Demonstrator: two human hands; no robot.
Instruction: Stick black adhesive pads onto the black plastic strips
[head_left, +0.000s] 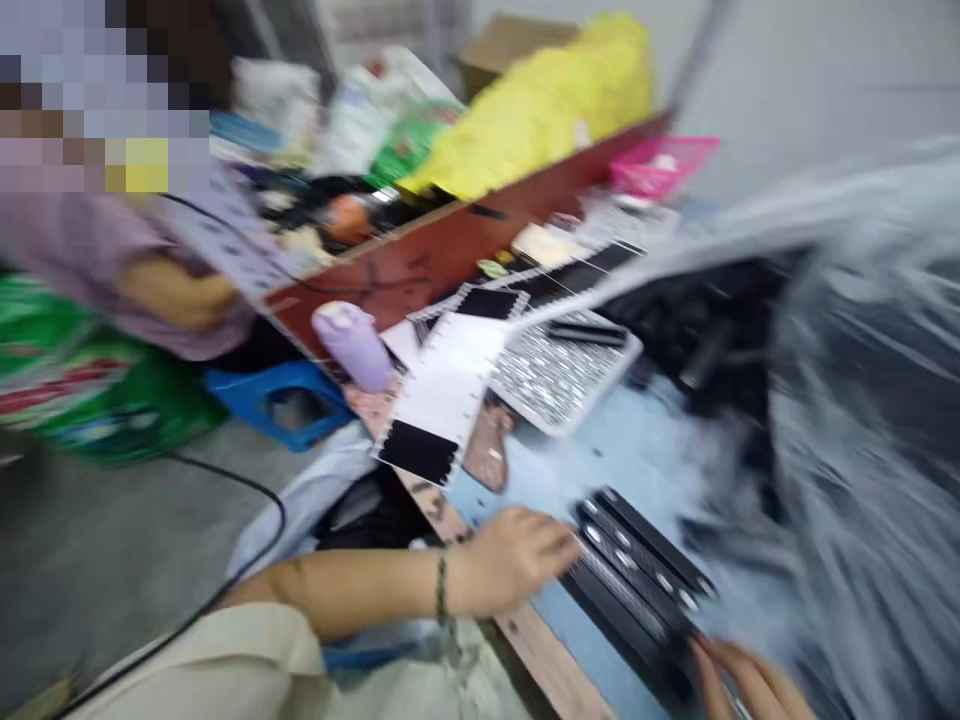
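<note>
Several long black strips (pixel 637 590), some with a row of shiny silver spots, lie side by side at a slant over the pale blue work surface (pixel 555 600). My left hand (pixel 517 560), a beaded bracelet at the wrist, curls its fingers against their upper left end. At the lower right end, the fingers of my right hand (pixel 750 680) close on the black strips; part of this hand is cut off by the frame's bottom edge. Motion blurs the fingers. Beyond the strips sits a white tray (pixel 555 425) full of small shiny metal pieces, with a black strip across its top.
White cards (pixel 450 380) with black ends lie beside a lilac bottle (pixel 352 345). Clear plastic sheeting (pixel 870 420) covers dark items on the right. A reddish board (pixel 465 230) divides off bags and a yellow bundle (pixel 540 110). A co-worker (pixel 172 280) sits left near a blue stool (pixel 277 400).
</note>
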